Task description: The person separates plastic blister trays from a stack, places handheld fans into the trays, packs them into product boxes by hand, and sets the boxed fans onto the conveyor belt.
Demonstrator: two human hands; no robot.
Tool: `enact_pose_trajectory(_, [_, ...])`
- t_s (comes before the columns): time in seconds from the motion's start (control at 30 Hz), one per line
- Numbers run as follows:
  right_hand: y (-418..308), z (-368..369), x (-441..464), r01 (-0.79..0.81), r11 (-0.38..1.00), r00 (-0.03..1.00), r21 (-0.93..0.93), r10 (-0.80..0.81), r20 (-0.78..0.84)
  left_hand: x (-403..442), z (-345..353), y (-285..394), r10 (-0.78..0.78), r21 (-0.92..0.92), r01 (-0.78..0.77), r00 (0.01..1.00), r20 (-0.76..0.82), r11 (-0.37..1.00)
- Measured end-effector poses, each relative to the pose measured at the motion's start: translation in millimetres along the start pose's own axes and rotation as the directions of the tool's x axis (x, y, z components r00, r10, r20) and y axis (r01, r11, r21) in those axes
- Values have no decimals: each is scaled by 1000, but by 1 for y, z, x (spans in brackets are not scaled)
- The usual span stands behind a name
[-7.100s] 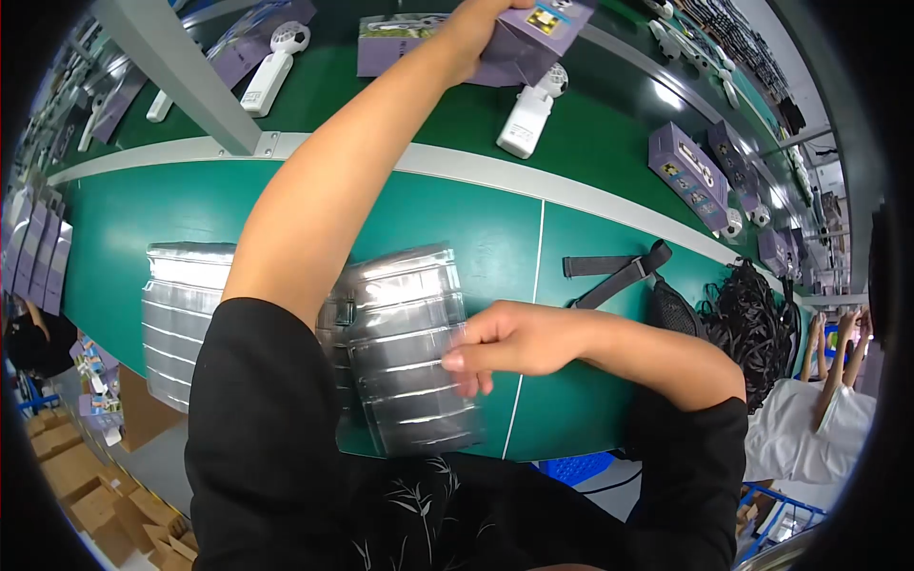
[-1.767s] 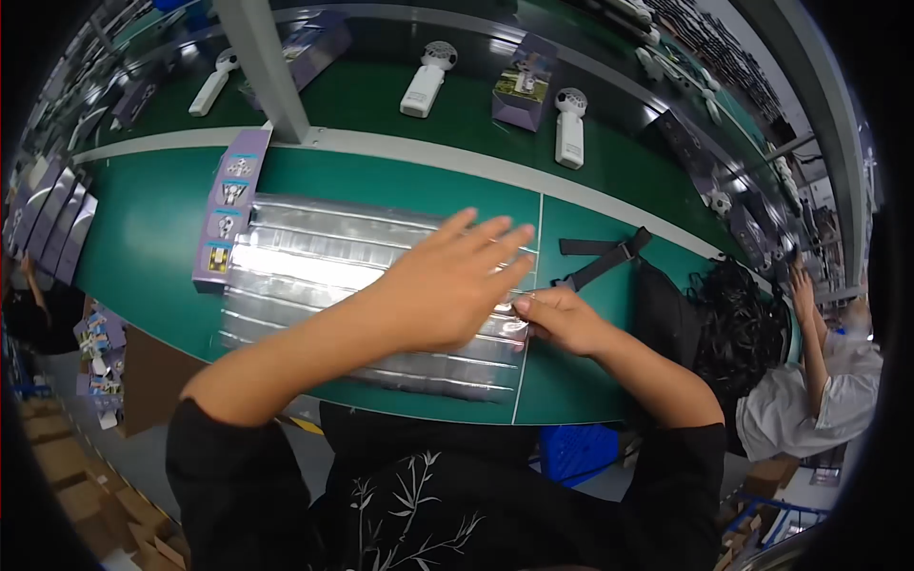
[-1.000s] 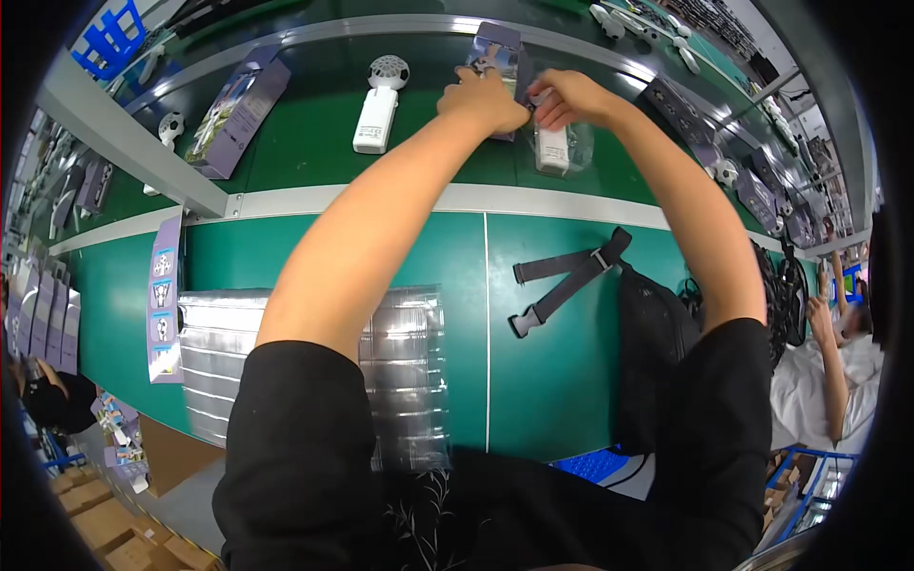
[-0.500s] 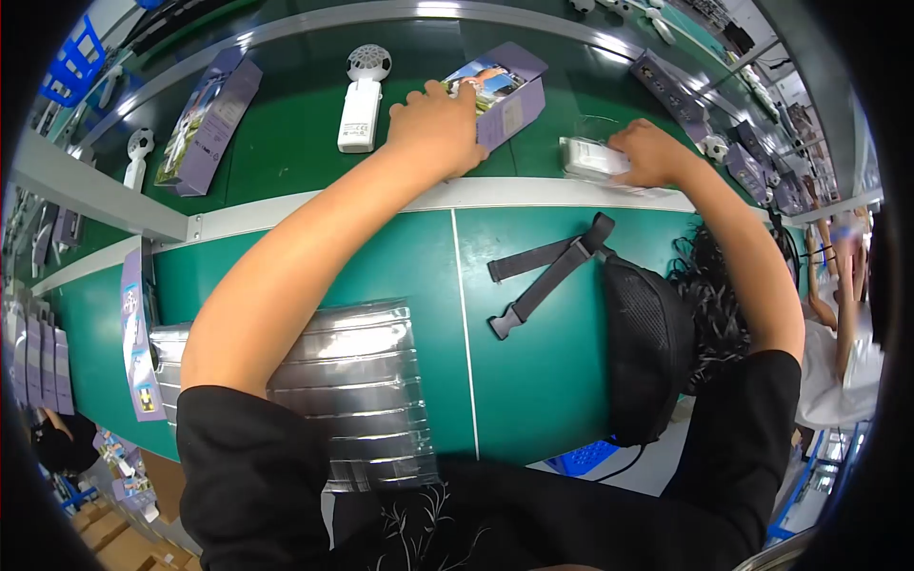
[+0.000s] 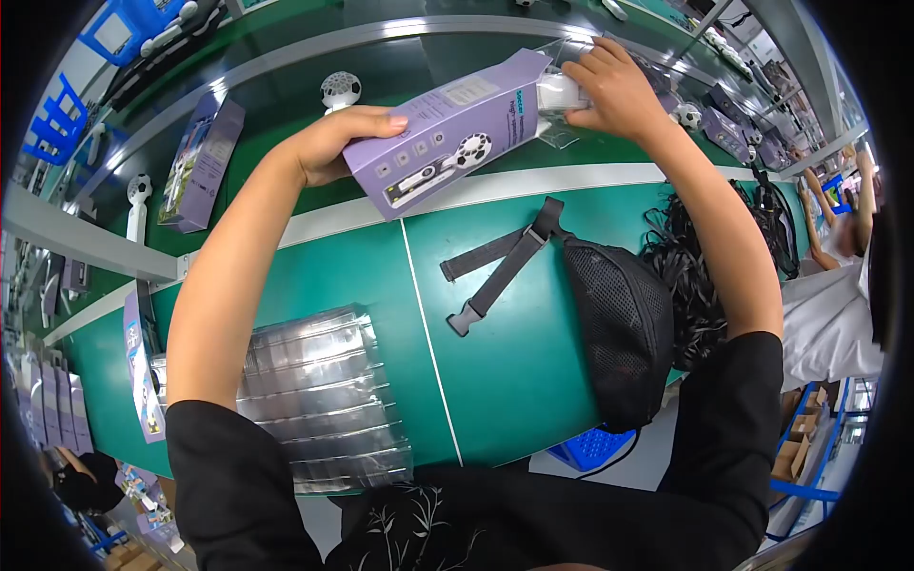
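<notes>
My left hand [image 5: 333, 143] is closed round the near end of a purple box [image 5: 438, 133], which is raised and tilted over the conveyor's edge. At the box's open far end, my right hand [image 5: 614, 90] grips a clear plastic package with a white device [image 5: 560, 93] in it. Part of the device is at the mouth of the box; how deep it sits inside cannot be told. Behind my left hand a white device with a football-patterned head [image 5: 340, 90] lies on the green belt. Clear plastic sleeves [image 5: 324, 400] lie on the green table below my left forearm.
A black mesh bag [image 5: 619, 328] with a buckled strap [image 5: 500, 271] and a heap of black straps [image 5: 690, 285] lie at right. Another purple box [image 5: 202, 162] stands on the belt. A flat purple carton [image 5: 139, 371] is at left. A co-worker's white sleeve [image 5: 838, 319] shows at far right.
My left hand has lifted the purple box off the belt and turned it. My right hand has brought the packaged white device up to its open end.
</notes>
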State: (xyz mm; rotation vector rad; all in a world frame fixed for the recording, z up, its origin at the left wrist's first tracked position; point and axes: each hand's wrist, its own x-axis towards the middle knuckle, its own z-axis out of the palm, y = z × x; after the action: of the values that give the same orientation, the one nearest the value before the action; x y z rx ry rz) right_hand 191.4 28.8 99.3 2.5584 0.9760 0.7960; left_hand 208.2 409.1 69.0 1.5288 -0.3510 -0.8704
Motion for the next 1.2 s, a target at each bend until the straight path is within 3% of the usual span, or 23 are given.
enact_pose_trajectory(0.2, [-1,12,-1,-24,1000,1000,-18,24,18,22,-9,-10,-59,-228,62,998,20,972])
enact_pose_trajectory(0.37, [11,23,2,-20,1000,992,-23,22,121,52,2,-2,-51,-228,52,999,7,972])
enact_pose_trajectory(0.43, [13,35,-6,-37,999,972,-2,36,234,62,17,11,55,-24,-67,939,-341,997])
enact_pose_trajectory(0.47, [18,48,-14,-23,1000,971,20,18,237,63,15,9,36,-37,-53,934,-356,998])
enact_pose_trajectory(0.5, [30,66,-28,-64,998,967,1,62,247,62,11,8,221,294,-109,898,-381,949])
enact_pose_trajectory(0.53, [40,75,-37,-103,994,961,-22,106,254,59,8,8,399,598,-133,852,-339,791])
enact_pose_trajectory(0.57, [54,82,-43,-151,988,880,-42,153,449,54,4,6,542,832,-116,805,-241,543])
enact_pose_trajectory(0.6, [62,87,-45,-182,981,758,-62,180,627,36,6,8,517,824,-76,810,-278,562])
enact_pose_trajectory(0.67, [77,96,-44,-192,978,659,-81,189,728,-22,22,12,264,928,-71,964,-31,366])
enact_pose_trajectory(0.73, [72,75,-46,-135,991,850,14,108,515,-68,41,14,-81,950,-8,996,35,311])
enact_pose_trajectory(0.77, [64,71,-39,-131,991,860,14,106,499,-91,54,23,-237,948,66,972,11,313])
enact_pose_trajectory(0.8, [49,66,-33,-194,978,914,78,152,376,-112,68,25,-390,937,133,921,3,322])
enact_pose_trajectory(0.83, [29,55,-25,-245,959,947,145,204,248,-127,73,18,-383,934,134,924,3,332])
enact_pose_trajectory(0.87, [-26,33,-8,-347,872,934,346,287,212,-142,68,3,-316,902,135,949,2,411])
enact_pose_trajectory(0.9, [-79,7,9,-411,720,908,559,270,320,-151,67,-11,-256,866,131,967,-3,482])
enact_pose_trajectory(0.93, [-133,-30,25,-594,527,794,608,258,551,-154,65,-20,-248,863,121,969,5,491])
enact_pose_trajectory(0.97, [-179,-59,41,-695,377,684,612,86,724,-155,61,-28,-157,847,86,988,-3,525])
enact_pose_trajectory(1.0, [-212,-70,38,-630,106,741,769,-212,636,-155,58,-35,-65,832,50,998,-17,553])
enact_pose_trajectory(1.03, [-244,-75,37,-632,15,691,774,-441,573,-156,56,-39,27,816,13,999,-35,577])
enact_pose_trajectory(1.07, [-272,-88,40,-777,-194,580,599,-590,561,-158,55,-39,30,811,12,999,-36,585])
enact_pose_trajectory(1.1, [-297,-93,47,-833,-298,524,466,-697,490,-160,50,-40,13,820,-2,1000,-7,573])
enact_pose_trajectory(1.13, [-313,-95,46,-871,-376,481,315,-783,395,-160,50,-39,-2,833,-15,1000,20,554])
enact_pose_trajectory(1.2, [-326,-94,45,-851,-393,516,349,-753,410,-165,47,-34,-9,843,-26,999,37,537])
